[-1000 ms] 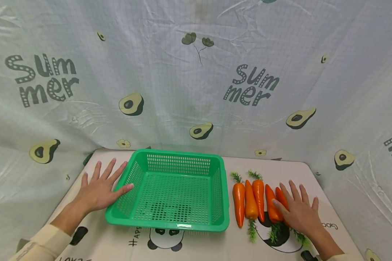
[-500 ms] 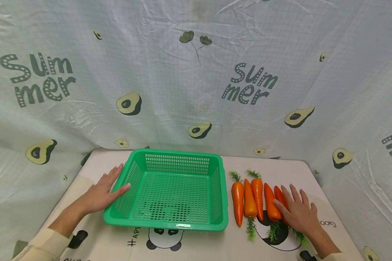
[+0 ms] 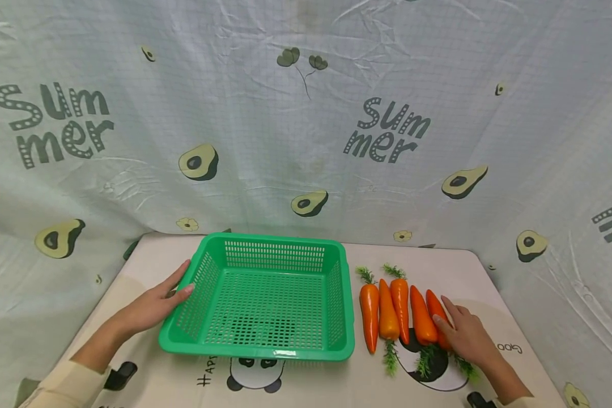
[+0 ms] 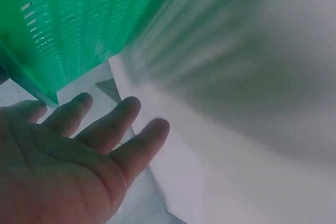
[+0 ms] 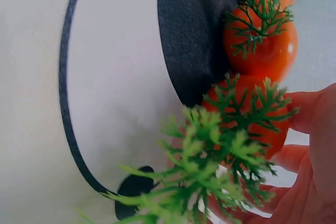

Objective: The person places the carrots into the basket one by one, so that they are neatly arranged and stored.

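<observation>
A green plastic basket (image 3: 257,355) stands on the left half of the table. At its left side is my left hand (image 3: 153,306), the thumb over the rim and the fingers outside. The left wrist view shows those fingers (image 4: 113,129) nearly straight, below the basket's perforated wall (image 4: 79,19). On the right, my right hand (image 3: 469,337) grips the rightmost orange carrot (image 3: 435,306), thumb on one side, fingers on the other. Its green leafy top (image 5: 205,166) partly hides the fingers in the right wrist view. A neighbouring carrot (image 3: 422,317) lies close by the thumb.
More carrots (image 3: 369,317) lie in a row between the basket and my right hand, tops pointing different ways. A printed cloth (image 3: 306,141) hangs behind the table (image 3: 316,391) and at both sides.
My left hand's spread fingers have drawn together and moved to the basket's left rim. My right hand's fingers have curled from spread to a grip round the rightmost carrot.
</observation>
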{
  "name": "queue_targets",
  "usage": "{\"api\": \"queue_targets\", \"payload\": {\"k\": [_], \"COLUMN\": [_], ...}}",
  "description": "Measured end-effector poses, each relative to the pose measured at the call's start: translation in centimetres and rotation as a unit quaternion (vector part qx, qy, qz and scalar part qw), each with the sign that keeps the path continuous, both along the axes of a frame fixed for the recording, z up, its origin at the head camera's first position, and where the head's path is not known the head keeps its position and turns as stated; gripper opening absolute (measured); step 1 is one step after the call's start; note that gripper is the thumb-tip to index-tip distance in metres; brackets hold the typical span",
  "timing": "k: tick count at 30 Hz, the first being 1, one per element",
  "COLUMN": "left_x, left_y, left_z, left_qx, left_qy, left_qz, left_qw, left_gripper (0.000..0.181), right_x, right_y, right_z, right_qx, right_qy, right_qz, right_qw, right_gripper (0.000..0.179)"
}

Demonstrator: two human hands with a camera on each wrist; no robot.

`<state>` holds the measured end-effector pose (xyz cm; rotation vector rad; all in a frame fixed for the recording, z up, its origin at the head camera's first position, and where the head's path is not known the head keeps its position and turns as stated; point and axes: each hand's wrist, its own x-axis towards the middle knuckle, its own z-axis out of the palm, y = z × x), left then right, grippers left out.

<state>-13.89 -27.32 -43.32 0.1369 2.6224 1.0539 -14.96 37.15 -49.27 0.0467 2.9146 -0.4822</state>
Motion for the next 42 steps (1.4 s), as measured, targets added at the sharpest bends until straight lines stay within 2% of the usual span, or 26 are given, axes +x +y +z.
{"api": "queue_targets", "payload": {"k": [4, 9, 14, 18, 22, 30, 38, 42], "left_x": [0.0, -0.2, -0.5, -0.6, -0.7, -0.9, -1.1, -1.1], "left_y": [-0.2, -0.5, -0.5, -0.4, -0.4, -0.5, -0.4, -0.4], "left_z": [-0.1, -0.3, -0.1, 0.2, 0.3, 0.6, 0.9, 0.9], "left_qx": [0.028, 0.07, 0.131, 0.158, 0.17, 0.174, 0.154, 0.157], "left_qy": [-0.008, -0.028, -0.058, -0.07, -0.078, -0.08, -0.078, -0.083], "left_qz": [0.017, 0.027, 0.029, 0.035, 0.039, 0.053, 0.068, 0.077], "left_qw": [0.9994, 0.9968, 0.9892, 0.9844, 0.9817, 0.98, 0.9827, 0.9811], "left_gripper": [0.079, 0.076, 0.071, 0.07, 0.071, 0.072, 0.073, 0.074], "right_x": [-0.1, -0.3, -0.6, -0.9, -1.1, -1.3, -1.5, -1.6], "right_y": [0.2, 0.3, 0.3, 0.5, 0.8, 1.3, 1.6, 1.6], "right_z": [0.3, 0.8, 1.3, 1.3, 1.1, 1.2, 1.9, 2.4], "right_qx": [-0.012, -0.048, -0.084, -0.111, -0.135, -0.201, -0.247, -0.25], "right_qy": [0.0, -0.029, -0.052, -0.062, -0.076, -0.1, -0.102, -0.098], "right_qz": [-0.004, -0.029, -0.059, -0.071, -0.085, -0.117, -0.103, -0.097], "right_qw": [0.9999, 0.998, 0.9934, 0.9893, 0.9842, 0.9675, 0.9582, 0.9583], "right_gripper": [0.078, 0.084, 0.081, 0.076, 0.075, 0.073, 0.066, 0.066]}}
